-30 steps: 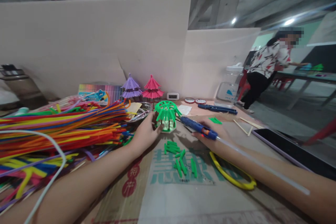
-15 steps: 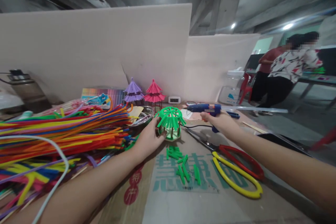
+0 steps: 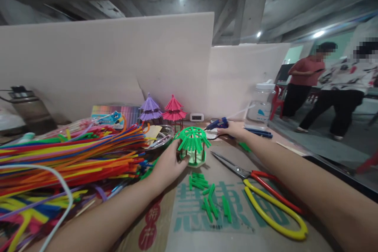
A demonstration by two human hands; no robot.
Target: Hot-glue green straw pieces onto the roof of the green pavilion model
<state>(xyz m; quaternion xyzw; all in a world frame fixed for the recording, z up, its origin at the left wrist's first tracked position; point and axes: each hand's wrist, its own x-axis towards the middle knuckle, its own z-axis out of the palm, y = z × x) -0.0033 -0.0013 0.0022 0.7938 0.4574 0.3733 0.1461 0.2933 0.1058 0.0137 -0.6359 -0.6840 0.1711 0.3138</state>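
My left hand (image 3: 169, 162) grips the side of a small green pavilion model (image 3: 193, 144) that stands on the cardboard sheet (image 3: 189, 228). My right hand (image 3: 234, 130) reaches out to the far side of the table and is closed on a blue glue gun (image 3: 217, 124), its nozzle pointing left and a clear glue stick sticking out behind. Several short green stick pieces (image 3: 208, 195) lie on the cardboard in front of the model.
A big pile of coloured pipe cleaners (image 3: 71, 153) fills the left. Red-and-yellow scissors (image 3: 262, 197) lie on the right. Purple (image 3: 150, 108) and pink (image 3: 174, 109) pavilion models, a metal bowl (image 3: 162, 132) and a clear jar (image 3: 261, 104) stand behind. Two people (image 3: 339, 86) stand at far right.
My right hand has carried the glue gun from beside the green model away to the back of the table. The left hand has stayed on the model. The scissors have come into view.
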